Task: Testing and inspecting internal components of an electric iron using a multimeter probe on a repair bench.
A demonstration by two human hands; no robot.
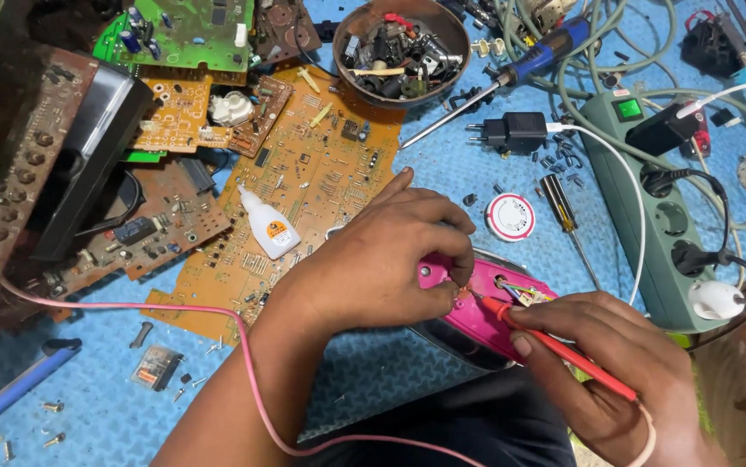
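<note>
Steadying the pink iron (477, 316) under curled fingers, the left hand (390, 259) braces it while the right hand (615, 363) pinches a red probe (554, 346) against its wiring.

1. This is an electronics repair workshop, with the work laid out on a blue mat (390, 380).
2. Bare circuit boards (304, 182) lie heaped over the mat's far left part.
3. A bowl of spare parts (401, 52) stands at the far edge.
4. A green power strip (649, 190), a soldering iron (511, 73) and a screwdriver (563, 216) lie toward the right edge.
</note>
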